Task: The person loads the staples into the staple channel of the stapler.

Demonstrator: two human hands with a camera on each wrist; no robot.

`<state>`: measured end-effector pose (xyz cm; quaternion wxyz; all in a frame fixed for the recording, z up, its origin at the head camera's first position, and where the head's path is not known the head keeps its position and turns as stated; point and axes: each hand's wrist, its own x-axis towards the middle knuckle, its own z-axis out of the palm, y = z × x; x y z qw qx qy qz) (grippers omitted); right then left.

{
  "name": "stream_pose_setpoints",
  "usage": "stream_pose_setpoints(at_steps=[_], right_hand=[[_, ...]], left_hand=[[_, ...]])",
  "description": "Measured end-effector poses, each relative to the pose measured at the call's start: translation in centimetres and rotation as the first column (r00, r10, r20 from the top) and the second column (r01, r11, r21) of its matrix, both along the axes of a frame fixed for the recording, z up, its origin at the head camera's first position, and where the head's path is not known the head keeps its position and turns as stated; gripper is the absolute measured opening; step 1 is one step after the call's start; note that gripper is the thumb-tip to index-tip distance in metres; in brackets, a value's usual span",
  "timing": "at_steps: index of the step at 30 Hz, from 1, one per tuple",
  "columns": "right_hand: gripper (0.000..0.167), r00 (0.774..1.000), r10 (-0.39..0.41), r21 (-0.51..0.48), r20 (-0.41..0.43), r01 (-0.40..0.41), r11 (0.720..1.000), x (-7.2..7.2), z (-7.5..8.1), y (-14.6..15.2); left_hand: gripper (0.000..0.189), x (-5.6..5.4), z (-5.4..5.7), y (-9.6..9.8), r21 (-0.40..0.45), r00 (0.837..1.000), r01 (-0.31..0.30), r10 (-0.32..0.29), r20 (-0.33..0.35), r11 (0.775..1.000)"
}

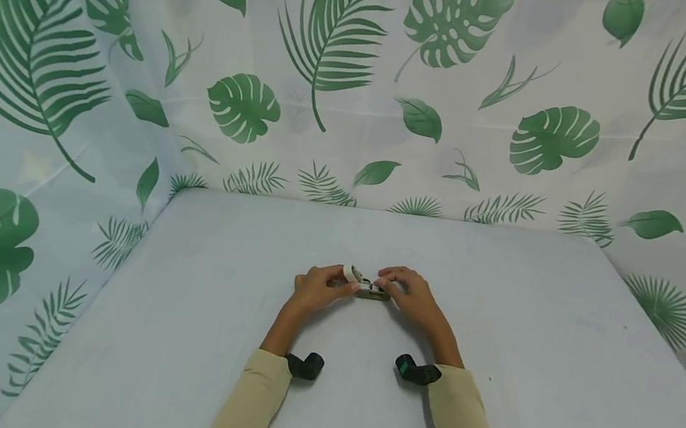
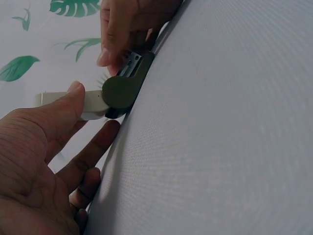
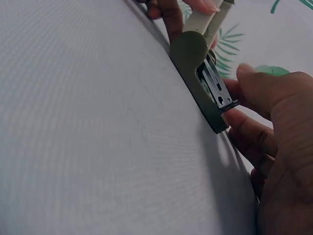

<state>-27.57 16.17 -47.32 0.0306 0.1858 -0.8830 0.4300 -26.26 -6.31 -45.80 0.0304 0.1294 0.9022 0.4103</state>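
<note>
On the pale table [image 1: 174, 336], out in front of you and between your two hands, sits what looks like a stapler [image 1: 373, 295], its green base [image 2: 120, 92] down on the surface and its cream lid [image 2: 95, 102] swung back. Your left hand [image 1: 317, 289] pinches the lid, thumb along one face; likely this keeps it clear of the metal tray [image 3: 215, 85] and steadies the body. Your right hand [image 1: 413, 297] works at the opposite end, fingers bent about the tray; a fingertip seems to touch the metal, but whether thumb and finger close on it, cannot tell. The base flat on the table probably spares you bearing its weight.

Head view: both arms' reach and the stapler's spot, but tray detail too small to read. Right wrist view: slot and hole in the tray, plainly. Left wrist view: your thumb's hold on the lid, best seen there.
</note>
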Motion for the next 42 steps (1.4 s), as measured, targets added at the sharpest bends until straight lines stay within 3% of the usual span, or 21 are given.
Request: stream_pose_setpoints(at_steps=[3, 16, 21, 34, 42], right_hand=[[0.017, 1.000, -0.016, -0.017, 0.018, 0.017, 1.000, -0.05, 0.07, -0.11], [0.018, 0.992, -0.111, 0.069, 0.065, 0.107, 0.992, -0.70, 0.09, -0.81], [0.018, 0.992, -0.093, 0.075, 0.082, 0.087, 0.993, -0.65, 0.50, -0.71], [0.012, 0.993, -0.020, -0.040, 0.120, 0.025, 0.999, -0.20, 0.76, -0.23], [0.016, 0.993, -0.023, -0.041, 0.116, 0.028, 0.999, -0.04, 0.69, -0.03]], left_hand=[[0.030, -0.06, 0.02, -0.04, 0.002, 1.000, -0.001, 0.001, 0.004, 1.000], [0.030, -0.06, -0.10, 0.04, 0.009, 1.000, -0.008, 0.008, 0.019, 1.000], [0.029, -0.08, -0.22, 0.04, 0.023, 1.000, -0.013, 0.013, 0.025, 1.000], [0.029, -0.11, -0.13, -0.03, -0.001, 1.000, -0.007, 0.007, 0.013, 1.000], [0.030, 0.00, -0.06, 0.00, 0.005, 1.000, -0.003, 0.003, 0.002, 1.000]])
